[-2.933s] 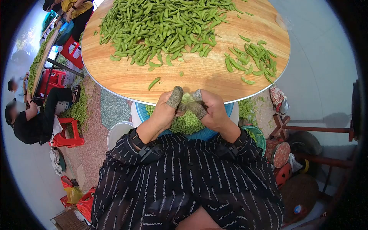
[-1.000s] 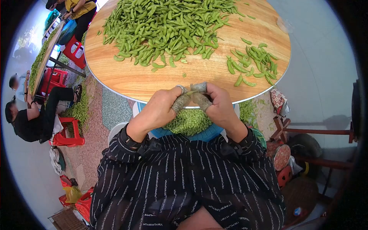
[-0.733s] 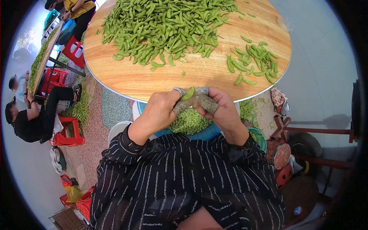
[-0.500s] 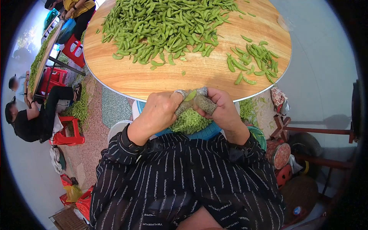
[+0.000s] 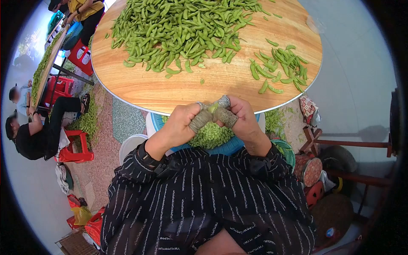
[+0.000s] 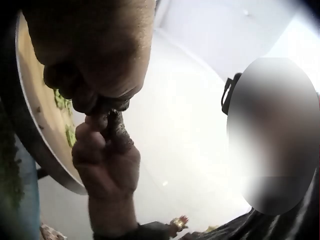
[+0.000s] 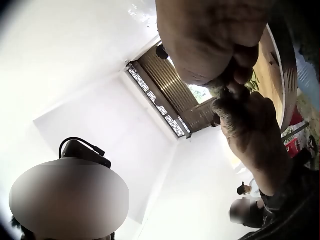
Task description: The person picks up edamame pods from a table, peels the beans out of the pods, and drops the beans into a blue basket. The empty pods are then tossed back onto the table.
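Loose pod gone from worktop point(image 5: 159, 91) edge since earlier, my left fingers point(image 5: 199, 121) and right fingers point(image 5: 226, 117) narrowly pinching a green pod point(image 5: 213, 108) above the blue basin point(image 5: 224, 149), probably for steadiness

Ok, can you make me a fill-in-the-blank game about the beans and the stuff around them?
1. The big heap of pods on the wooden table is coloured ____.
2. In the head view, the smaller pile of pods lies to the ____ of the big heap.
3. The left hand and right hand pinch a pod above a tub coloured ____.
4. Behind its white stripes, the shirt is ____.

Missing words: green; right; blue; black.
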Demonstrator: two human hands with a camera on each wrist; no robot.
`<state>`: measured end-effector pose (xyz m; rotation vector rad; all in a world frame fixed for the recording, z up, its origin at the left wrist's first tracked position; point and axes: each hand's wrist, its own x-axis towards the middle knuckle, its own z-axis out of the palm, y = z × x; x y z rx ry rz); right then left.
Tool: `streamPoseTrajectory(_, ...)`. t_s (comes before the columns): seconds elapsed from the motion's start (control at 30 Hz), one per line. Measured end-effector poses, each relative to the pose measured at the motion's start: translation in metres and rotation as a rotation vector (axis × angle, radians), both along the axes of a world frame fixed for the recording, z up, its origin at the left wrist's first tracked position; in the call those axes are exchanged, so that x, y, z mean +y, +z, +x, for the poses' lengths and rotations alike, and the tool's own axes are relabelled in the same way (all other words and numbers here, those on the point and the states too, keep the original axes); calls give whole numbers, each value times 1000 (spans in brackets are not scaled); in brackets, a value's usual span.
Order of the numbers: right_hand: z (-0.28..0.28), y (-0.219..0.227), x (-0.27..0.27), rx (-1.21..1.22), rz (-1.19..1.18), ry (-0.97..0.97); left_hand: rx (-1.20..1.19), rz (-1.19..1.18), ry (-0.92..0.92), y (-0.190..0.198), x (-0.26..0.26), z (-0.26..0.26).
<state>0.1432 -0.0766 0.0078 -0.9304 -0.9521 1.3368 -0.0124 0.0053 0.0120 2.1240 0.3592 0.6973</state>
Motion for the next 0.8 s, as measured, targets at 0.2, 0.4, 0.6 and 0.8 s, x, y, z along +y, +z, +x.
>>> streamPoseTrajectory(0.2,7,-14,4,-68,144,64,-92,-1171,-62,0,-4,-3)
streamPoseTrajectory(0.4,4,-4,10,-198,44,-34,158,-356,63,-5,5,5)
streamPoseTrajectory(0.6,9,11,12,-381,247,13,-29,-718,-59,7,7,2)
streamPoseTrajectory(0.8,0,2,7,-475,227,-21,61,-683,13,9,-7,-6)
